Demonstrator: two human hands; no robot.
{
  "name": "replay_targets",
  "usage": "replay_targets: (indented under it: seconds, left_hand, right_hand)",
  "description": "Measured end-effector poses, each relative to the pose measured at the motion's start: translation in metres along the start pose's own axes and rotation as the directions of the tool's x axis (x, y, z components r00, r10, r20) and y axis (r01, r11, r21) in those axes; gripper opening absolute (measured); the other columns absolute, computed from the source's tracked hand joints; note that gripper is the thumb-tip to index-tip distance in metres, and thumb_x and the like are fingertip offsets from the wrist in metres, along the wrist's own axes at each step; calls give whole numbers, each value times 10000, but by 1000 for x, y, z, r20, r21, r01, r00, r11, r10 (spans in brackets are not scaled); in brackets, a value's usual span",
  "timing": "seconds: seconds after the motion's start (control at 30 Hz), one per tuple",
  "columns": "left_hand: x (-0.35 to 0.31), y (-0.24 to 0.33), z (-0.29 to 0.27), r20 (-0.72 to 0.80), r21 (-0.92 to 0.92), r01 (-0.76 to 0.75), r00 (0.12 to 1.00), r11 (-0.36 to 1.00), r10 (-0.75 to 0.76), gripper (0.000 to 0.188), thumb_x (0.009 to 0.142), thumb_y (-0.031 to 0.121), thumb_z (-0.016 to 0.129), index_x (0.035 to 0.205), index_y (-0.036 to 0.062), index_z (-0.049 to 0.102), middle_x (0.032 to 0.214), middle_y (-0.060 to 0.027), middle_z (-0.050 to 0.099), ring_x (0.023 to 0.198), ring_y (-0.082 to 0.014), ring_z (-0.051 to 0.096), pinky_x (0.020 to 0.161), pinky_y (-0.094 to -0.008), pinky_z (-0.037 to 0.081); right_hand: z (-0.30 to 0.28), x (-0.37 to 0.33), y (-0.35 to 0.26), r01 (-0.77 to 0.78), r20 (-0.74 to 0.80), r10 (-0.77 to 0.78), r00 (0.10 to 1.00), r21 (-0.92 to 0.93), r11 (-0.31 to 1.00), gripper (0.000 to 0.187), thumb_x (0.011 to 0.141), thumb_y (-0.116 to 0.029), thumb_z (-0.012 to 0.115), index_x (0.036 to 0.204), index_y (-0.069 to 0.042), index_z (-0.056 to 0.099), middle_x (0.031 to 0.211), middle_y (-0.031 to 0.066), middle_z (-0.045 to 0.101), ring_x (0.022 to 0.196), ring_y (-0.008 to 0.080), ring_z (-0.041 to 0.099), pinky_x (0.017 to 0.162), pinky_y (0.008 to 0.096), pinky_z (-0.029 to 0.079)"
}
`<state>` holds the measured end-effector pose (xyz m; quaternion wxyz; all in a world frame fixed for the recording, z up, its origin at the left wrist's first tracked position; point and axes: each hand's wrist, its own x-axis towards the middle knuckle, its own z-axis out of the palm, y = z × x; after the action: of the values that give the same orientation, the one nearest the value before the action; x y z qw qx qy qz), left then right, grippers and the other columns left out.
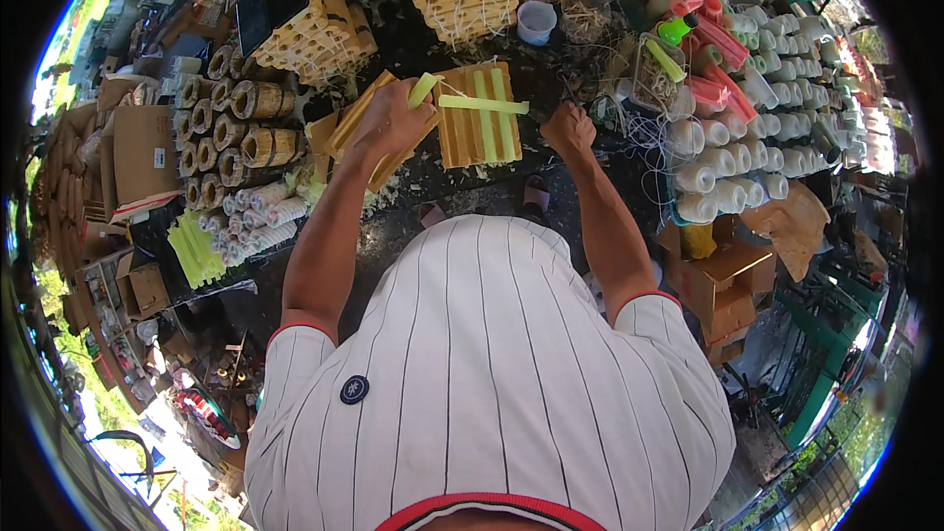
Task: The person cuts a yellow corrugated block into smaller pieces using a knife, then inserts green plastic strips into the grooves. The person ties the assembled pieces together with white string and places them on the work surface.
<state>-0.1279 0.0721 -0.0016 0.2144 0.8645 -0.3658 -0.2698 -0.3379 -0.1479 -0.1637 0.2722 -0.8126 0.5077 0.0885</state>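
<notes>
My left hand (386, 123) pinches a pale-green stick (423, 90), seemingly to steady it; a second stick (484, 105) lies across the grooved block (453, 146) just right of that grip. I cannot tell what my right hand (568, 129) grips.

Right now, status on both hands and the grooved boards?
Left hand over left board. Right hand beside right board, grip unclear. Pale-green stick crossing right board's grooves.
</notes>
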Motion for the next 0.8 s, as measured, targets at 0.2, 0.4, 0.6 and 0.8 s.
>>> replay_targets:
  seconds: [0.2,0.4,0.6,0.8]
  left_hand:
    - [8,1,-1,-30,-9,55,998,998,-55,277,910,263,698,1060,30,712,859,-186,710,790,-330,691,763,-449,518]
    - [18,0,-1,-36,8,10,999,1000,-9,268,886,240,693,1032,18,725,905,-218,738,856,-364,727,802,-450,543]
    - [21,17,-10,-40,84,-7,999,996,10,276,881,211,692,1046,-7,732,902,-232,733,844,-376,726,803,-471,547]
    - [2,21,-10,-43,73,26,999,997,-23,320,887,230,731,1114,3,744,918,-238,733,807,-343,727,773,-441,551]
  right_hand:
    - [-19,-48,25,68,-243,-47,969,76,995,283,907,-210,683,1063,26,672,1043,225,728,966,403,730,865,497,580]
    - [-33,-125,36,168,-72,-298,952,935,312,232,1014,-206,670,1142,-14,644,880,43,637,802,109,617,725,275,527]
    - [4,-126,-11,-159,263,-454,851,954,253,234,1046,-245,663,1090,-16,649,819,-6,580,678,95,539,625,274,465]
    - [-1,-126,-56,-665,603,-549,579,739,109,350,1122,-356,527,1184,-24,616,763,-29,472,621,79,402,527,259,351]
